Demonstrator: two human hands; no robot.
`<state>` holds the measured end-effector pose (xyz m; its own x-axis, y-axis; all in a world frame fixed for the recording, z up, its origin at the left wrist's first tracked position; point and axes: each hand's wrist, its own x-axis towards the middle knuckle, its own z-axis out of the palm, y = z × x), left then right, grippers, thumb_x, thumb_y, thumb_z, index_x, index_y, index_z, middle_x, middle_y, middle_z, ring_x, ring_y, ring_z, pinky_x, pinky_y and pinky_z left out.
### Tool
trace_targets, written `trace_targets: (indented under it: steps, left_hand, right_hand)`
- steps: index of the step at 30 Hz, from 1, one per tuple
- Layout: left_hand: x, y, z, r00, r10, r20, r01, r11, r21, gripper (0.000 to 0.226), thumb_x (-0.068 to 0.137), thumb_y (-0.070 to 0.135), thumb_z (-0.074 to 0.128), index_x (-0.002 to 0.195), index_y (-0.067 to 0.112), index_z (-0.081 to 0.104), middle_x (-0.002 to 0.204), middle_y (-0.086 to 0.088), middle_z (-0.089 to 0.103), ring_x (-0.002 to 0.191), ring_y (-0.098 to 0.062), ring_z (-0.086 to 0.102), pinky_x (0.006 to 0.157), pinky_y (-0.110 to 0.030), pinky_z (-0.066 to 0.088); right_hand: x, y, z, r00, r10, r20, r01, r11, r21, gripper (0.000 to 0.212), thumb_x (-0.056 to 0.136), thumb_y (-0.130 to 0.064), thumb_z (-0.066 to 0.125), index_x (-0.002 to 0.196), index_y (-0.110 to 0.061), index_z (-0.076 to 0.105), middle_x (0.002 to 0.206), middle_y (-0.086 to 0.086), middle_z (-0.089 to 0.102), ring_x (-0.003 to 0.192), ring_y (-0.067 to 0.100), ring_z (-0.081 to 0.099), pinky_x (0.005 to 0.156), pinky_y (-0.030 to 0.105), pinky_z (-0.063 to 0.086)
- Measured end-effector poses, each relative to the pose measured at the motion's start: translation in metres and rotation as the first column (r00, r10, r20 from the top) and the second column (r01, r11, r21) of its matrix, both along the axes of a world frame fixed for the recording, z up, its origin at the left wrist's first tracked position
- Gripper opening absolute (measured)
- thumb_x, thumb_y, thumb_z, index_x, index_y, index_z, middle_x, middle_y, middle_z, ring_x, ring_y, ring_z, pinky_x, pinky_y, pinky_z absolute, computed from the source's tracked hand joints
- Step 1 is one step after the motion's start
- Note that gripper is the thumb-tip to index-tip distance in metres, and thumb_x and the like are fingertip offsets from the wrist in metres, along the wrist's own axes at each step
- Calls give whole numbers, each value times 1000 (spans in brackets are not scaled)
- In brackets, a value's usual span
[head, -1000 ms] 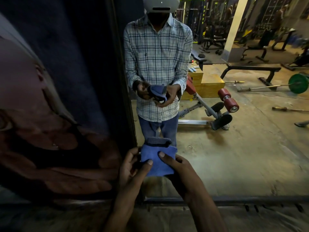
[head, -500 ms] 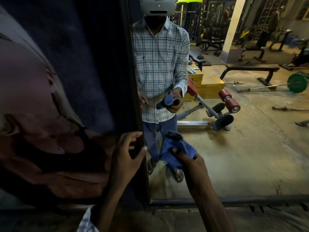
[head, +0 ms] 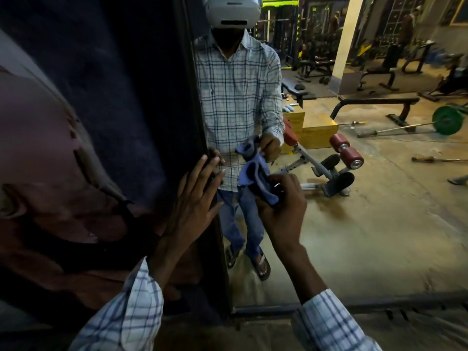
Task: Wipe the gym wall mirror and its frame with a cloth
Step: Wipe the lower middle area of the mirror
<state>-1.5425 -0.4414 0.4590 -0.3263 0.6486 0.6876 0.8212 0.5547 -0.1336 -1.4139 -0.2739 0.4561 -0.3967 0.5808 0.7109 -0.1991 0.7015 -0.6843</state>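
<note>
Here, left hand (head: pixel 195 198) flat on the frame (head: pixel 195 110), cloth (head: pixel 255 177) bunched in the right hand (head: pixel 283 206).
From my remote desk I see the left fingers straight against the dark upright bar at the edge of the mirror (head: pixel 367 236). The right fingers curl tight round the blue cloth, held before the glass just beside the frame; whether cloth meets glass, I cannot tell.

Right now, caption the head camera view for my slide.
Left hand flat on the dark mirror frame, right hand gripping a bunched blue cloth at the gym mirror.
</note>
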Motion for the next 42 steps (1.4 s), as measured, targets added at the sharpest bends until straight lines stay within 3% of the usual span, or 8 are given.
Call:
trace_targets:
  steps: [12, 21, 25, 28, 31, 36, 39, 42]
  left_hand:
    - [-4, 2, -32, 990, 112, -83, -119, 990, -80, 96, 86, 32, 78, 164, 10, 26, 174, -9, 14, 160, -28, 14, 126, -46, 20]
    - [-20, -20, -36, 984, 132, -120, -146, 983, -113, 101, 86, 40, 78, 165, 10, 22, 174, -10, 10, 161, -28, 9, 128, -48, 20]
    - [-29, -21, -39, 985, 80, -153, -95, 991, -95, 83, 94, 38, 63, 163, 7, 28, 174, -10, 10, 161, -27, 8, 128, -44, 13]
    - [-33, -27, -36, 987, 58, -149, -79, 987, -137, 92, 88, 39, 69, 163, 8, 26, 175, -5, -3, 162, -22, -3, 128, -42, 9]
    - [-35, -32, -32, 988, 38, -152, -65, 982, -179, 105, 81, 35, 82, 164, 10, 24, 175, -5, -4, 162, -23, -2, 127, -42, 12]
    - [-32, -30, -40, 990, 52, -130, -71, 987, -143, 102, 83, 28, 83, 165, 11, 23, 175, -8, 6, 162, -27, 5, 128, -45, 14]
    - [-30, -27, -46, 990, 57, -132, -74, 989, -129, 94, 89, 22, 77, 165, 10, 24, 175, -10, 9, 161, -30, 7, 128, -48, 17]
    - [-29, -27, -53, 992, 55, -117, -69, 991, -116, 89, 92, 16, 74, 165, 10, 22, 175, -10, 7, 161, -30, 5, 128, -47, 15]
  right_hand:
    - [-29, 24, -22, 982, 150, 114, -161, 982, 101, 31, 75, 0, 76, 104, -8, 67, 103, 4, 60, 88, 23, 62, 73, 30, 48]
    - [-48, -8, -34, 997, -59, -50, 56, 997, -62, 31, 75, 8, 71, 103, -4, 67, 103, 8, 61, 95, 25, 63, 76, 30, 49]
    - [-62, -48, -103, 958, 204, 202, -207, 978, -6, 38, 86, -8, 75, 123, -11, 69, 130, 4, 64, 122, 14, 60, 98, 39, 53]
    - [-62, -54, -120, 899, 273, 342, -282, 959, -23, 40, 89, -20, 67, 129, -14, 67, 132, 2, 61, 120, 22, 64, 95, 38, 55]
    - [-49, -37, -87, 974, 153, 167, -152, 988, -19, 30, 78, -10, 63, 107, -9, 71, 109, 5, 65, 95, 24, 66, 77, 26, 48]
    - [-36, 16, -43, 977, -152, -147, 139, 986, -97, 29, 76, 8, 74, 102, -4, 69, 96, 7, 64, 86, 18, 61, 74, 26, 48]
    - [-53, -11, -85, 997, -44, -66, 40, 997, -67, 32, 77, 5, 72, 108, -5, 72, 105, 9, 66, 96, 21, 65, 81, 30, 52]
    - [-66, -39, -160, 962, 148, 228, -156, 988, 15, 38, 80, 1, 79, 116, -9, 73, 120, 6, 67, 110, 22, 68, 89, 30, 53]
